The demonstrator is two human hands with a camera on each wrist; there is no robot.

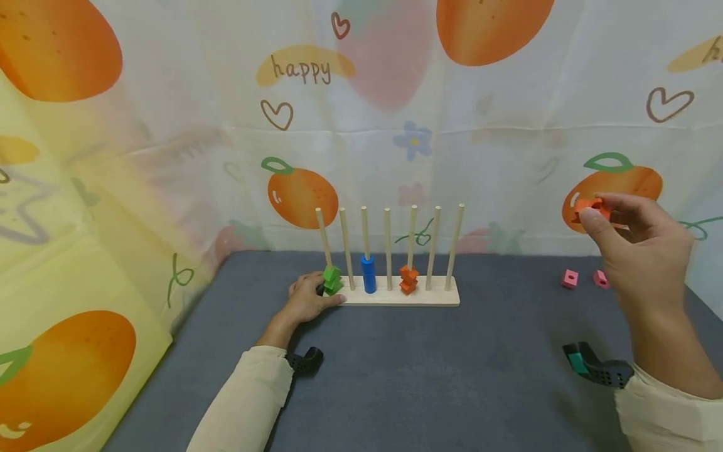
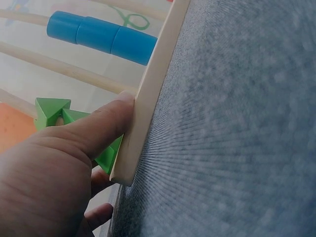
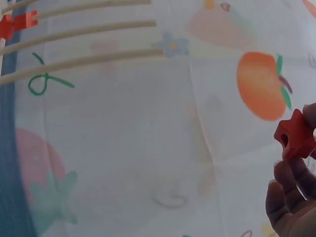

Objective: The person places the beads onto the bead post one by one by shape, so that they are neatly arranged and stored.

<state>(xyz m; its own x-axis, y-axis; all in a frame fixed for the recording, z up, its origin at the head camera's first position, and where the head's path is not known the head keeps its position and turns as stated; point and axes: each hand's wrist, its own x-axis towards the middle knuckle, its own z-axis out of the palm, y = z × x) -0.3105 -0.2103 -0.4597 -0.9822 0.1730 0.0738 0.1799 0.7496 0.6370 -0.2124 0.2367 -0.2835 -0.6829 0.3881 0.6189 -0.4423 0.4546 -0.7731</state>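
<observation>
A wooden peg board (image 1: 418,301) with a row of upright pegs stands toward the back of the table. My left hand (image 1: 307,299) grips its left end, the thumb against the front edge in the left wrist view. Beside that hand, green triangular beads (image 1: 332,280) are on the leftmost peg. Blue cylinder beads (image 1: 369,274) sit on the third peg and orange-red star beads (image 1: 409,280) on the fifth. Raised at the right, my right hand (image 1: 649,251) pinches another orange-red star bead (image 3: 295,136), whose hole shows in the right wrist view.
Two pink square beads (image 1: 570,279) with holes lie on the grey table (image 1: 429,370), at the back right behind the right arm. A printed curtain (image 1: 384,157) hangs behind the table, and yellowish cloth (image 1: 85,263) hangs at its left.
</observation>
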